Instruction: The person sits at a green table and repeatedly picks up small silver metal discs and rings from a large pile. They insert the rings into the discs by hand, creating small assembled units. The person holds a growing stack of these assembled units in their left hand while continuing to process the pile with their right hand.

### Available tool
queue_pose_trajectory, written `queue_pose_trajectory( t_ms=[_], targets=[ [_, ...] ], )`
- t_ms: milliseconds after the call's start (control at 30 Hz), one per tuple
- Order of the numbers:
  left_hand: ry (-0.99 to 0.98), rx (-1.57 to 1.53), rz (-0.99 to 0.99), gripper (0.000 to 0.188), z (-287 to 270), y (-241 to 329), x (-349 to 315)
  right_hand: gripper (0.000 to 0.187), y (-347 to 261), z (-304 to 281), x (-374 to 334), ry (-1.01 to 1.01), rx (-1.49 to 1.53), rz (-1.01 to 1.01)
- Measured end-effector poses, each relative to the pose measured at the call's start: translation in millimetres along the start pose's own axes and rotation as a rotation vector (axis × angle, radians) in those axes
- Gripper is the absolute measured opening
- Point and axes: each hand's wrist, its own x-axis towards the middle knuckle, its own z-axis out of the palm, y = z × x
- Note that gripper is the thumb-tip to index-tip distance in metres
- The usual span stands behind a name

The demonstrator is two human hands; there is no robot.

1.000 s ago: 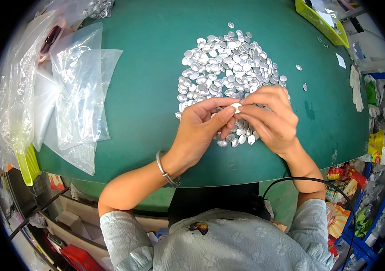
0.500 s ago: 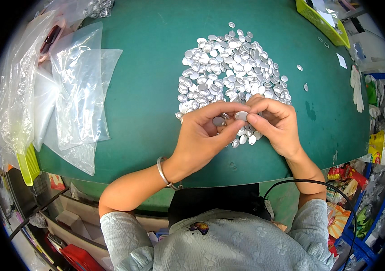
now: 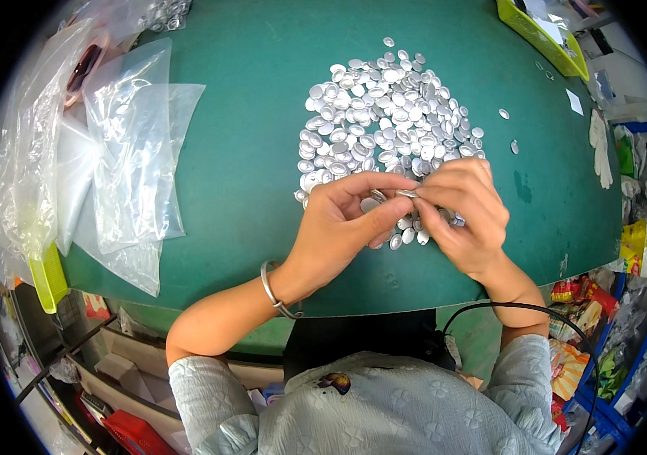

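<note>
A small oval silver metal disc (image 3: pixel 407 194) is pinched edge-on between both my hands, over the near side of a heap. My left hand (image 3: pixel 344 218) grips its left end with thumb and forefinger; other discs show beside its curled fingers, and I cannot tell whether they are held. On the disc's right end, my right hand (image 3: pixel 466 212) closes thumb and fingertips. The heap of similar oval silver discs (image 3: pixel 384 114) spreads beyond my hands, some with a raised rim facing up, others smooth. My hands hide its near part.
Clear plastic bags (image 3: pixel 130 152) lie on the green table (image 3: pixel 255 152) at the left. A lime-green basket (image 3: pixel 547 38) stands at the far right, near a white glove (image 3: pixel 600 148). Two loose discs lie right of the heap. A black cable (image 3: pixel 520 304) curves past my right forearm.
The pinched disc has turned from showing its flat face to nearly edge-on. My right hand has rolled over, its fingers extending further across the disc. My left hand has barely moved.
</note>
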Motion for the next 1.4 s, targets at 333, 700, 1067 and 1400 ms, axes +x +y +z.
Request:
queue_pose_trajectory(
  t_ms=[333,700,1067,1400],
  targets=[
    [0.011,-0.141,-0.06,0.022,-3.4,-0.6,2.6,0.013,39.7,-15.7,8.1,-0.011,-0.327,0.118],
    [-0.119,-0.142,-0.175,0.015,-8.8,-5.3,4.0,0.016,64.4,-15.6,4.9,-0.079,-0.223,0.438],
    [0.009,-0.026,-0.117,0.016,-7.3,-5.6,5.2,0.013,11.7,-6.2,1.6,-0.252,0.537,0.585],
    [-0.053,-0.19,-0.164,0.014,-8.1,-5.3,5.6,0.02,9.1,-6.4,2.8,-0.189,0.7,0.535]
  ],
)
